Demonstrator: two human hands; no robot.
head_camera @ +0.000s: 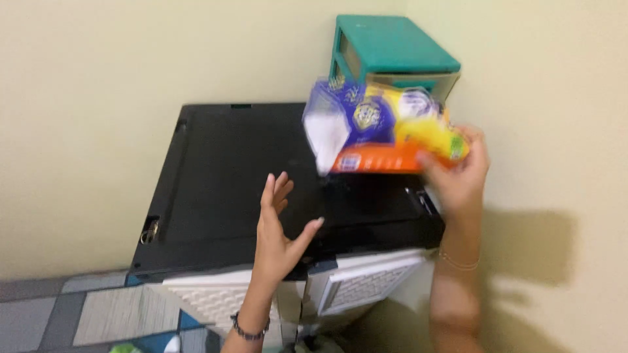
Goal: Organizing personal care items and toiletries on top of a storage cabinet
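**Bag of stuff held over the black cabinet top, one hand free**

So here's the situation. The right hand (pixel 458 176) has its grip closed around the lower right corner of a plastic bag (pixel 379 131), holding it up in the air above the black cabinet top (pixel 229 183), near the back right corner. The bag is blurry, so it's probably mid-swing. The left hand (pixel 278 229) is empty, fingers spread wide, palm turned toward the bag and hovering just over the cabinet top, not touching anything as far as I can see.

My take on doing this well: a one-corner pinch on a floppy bag is sketchy, so I'd bring that open left hand under the sagging side to support it and keep it level.

Packaging-wise: the bag is clear-ish at the left end with something white inside, a purple-blue panel in the middle with a round emblem, yellow on the right, and an orange strip along the bottom. Print is too blurred to make out anyway.

Behind it, tucked in the wall corner, sits a small teal drawer unit (pixel 392 49). Below the black top there are white woven-pattern cabinet doors (pixel 366 287).
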